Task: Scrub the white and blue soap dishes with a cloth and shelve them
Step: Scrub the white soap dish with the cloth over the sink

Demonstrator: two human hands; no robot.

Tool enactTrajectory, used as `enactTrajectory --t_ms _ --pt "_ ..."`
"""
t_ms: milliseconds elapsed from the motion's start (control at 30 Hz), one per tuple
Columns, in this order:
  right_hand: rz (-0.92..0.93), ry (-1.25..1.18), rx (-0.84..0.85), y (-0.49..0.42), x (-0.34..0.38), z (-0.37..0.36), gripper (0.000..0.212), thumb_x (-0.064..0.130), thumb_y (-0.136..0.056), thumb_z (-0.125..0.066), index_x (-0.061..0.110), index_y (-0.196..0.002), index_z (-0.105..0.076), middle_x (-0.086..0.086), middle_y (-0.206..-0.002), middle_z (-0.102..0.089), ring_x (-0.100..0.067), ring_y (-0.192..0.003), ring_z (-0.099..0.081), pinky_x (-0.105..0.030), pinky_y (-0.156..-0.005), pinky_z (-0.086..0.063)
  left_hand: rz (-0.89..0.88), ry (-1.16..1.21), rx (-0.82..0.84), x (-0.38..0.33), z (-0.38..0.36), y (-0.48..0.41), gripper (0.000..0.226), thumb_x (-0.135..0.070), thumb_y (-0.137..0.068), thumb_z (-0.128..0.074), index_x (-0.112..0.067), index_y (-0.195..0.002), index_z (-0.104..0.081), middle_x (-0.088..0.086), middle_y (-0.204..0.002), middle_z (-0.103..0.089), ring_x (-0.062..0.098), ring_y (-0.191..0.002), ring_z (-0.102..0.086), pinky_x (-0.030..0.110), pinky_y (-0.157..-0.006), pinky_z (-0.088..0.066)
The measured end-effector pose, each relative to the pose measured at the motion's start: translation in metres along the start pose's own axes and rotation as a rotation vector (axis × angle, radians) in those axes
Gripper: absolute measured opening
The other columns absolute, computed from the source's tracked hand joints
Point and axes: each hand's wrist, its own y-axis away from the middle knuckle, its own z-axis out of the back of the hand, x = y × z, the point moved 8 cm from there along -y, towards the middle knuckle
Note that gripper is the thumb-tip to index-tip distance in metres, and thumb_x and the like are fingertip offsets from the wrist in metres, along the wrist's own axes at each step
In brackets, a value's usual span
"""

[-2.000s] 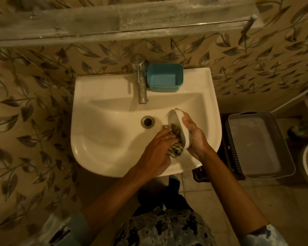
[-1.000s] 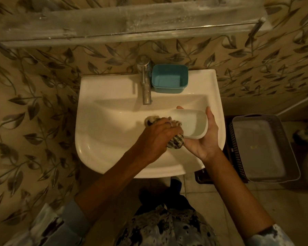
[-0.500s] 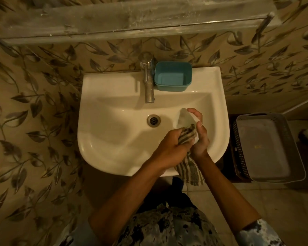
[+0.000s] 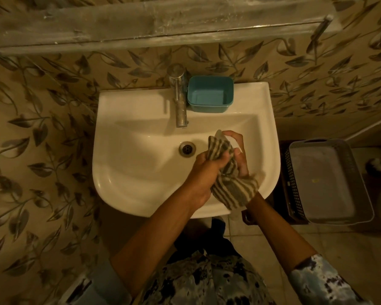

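Observation:
Over the right side of the white sink [image 4: 141, 172], my right hand [image 4: 240, 155] grips the white soap dish [image 4: 219, 134], which the cloth almost wholly covers; only a pale edge shows at the top. My left hand [image 4: 204, 172] grips the striped cloth [image 4: 227, 170] and presses it against the dish. The cloth's loose end hangs over the sink's front rim. The blue soap dish [image 4: 210, 94] stands on the sink's back ledge, just right of the tap [image 4: 179, 95].
A dusty shelf [image 4: 141, 25] runs along the wall above the sink. A grey plastic basket [image 4: 328, 181] stands on the floor to the right. The drain [image 4: 187, 148] lies left of my hands. Leaf-patterned tiles cover the wall.
The white dish lay open in my right hand a second ago; the cloth now wraps over it and hangs lower. Both hands stayed over the sink's right side.

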Motion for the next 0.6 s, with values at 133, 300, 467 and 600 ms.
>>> enactTrajectory --t_ms 133,300,467,600 --pt "0.329 -0.052 0.017 -0.017 0.041 -0.018 0.040 0.046 -0.094 -0.043 0.010 -0.109 -0.048 0.007 -0.090 -0.069 -0.006 -0.086 -0.062 -0.023 -0.080 -0.049 -0.240 -0.394 0.040 -0.005 0.001 0.006 0.015 -0.025 -0.091 -0.059 -0.040 -0.089 -0.058 -0.024 -0.092 -0.064 -0.011 -0.088 -0.061 0.015 -0.082 -0.048" --pt "0.258 -0.208 0.056 -0.027 0.030 -0.016 0.051 0.030 -0.092 -0.033 0.006 -0.137 -0.039 -0.014 -0.122 -0.056 -0.028 -0.111 -0.055 -0.043 -0.095 -0.044 -0.493 -0.819 0.100 -0.007 -0.001 0.008 0.046 -0.021 -0.087 -0.064 -0.019 -0.131 -0.049 -0.005 -0.120 -0.061 -0.007 -0.106 -0.056 -0.001 -0.083 -0.040" --pt "-0.014 -0.577 0.056 -0.026 0.006 -0.016 0.055 0.038 -0.068 -0.060 0.010 -0.115 -0.069 -0.016 -0.111 -0.066 -0.033 -0.106 -0.061 -0.049 -0.104 -0.043 -0.828 -1.390 0.120 -0.015 -0.011 0.013 0.070 0.002 -0.070 -0.069 -0.022 -0.133 -0.050 0.006 -0.128 -0.060 0.023 -0.120 -0.054 0.037 -0.091 -0.053" --pt "-0.151 -0.643 0.148 -0.022 0.005 -0.017 0.075 0.052 -0.080 -0.054 0.005 -0.138 -0.048 -0.024 -0.135 -0.052 -0.035 -0.128 -0.048 -0.046 -0.114 -0.030 -0.997 -1.629 0.213 -0.024 -0.015 0.022 0.073 0.009 -0.052 -0.074 -0.017 -0.120 -0.063 0.008 -0.119 -0.065 0.026 -0.115 -0.058 0.034 -0.074 -0.056"
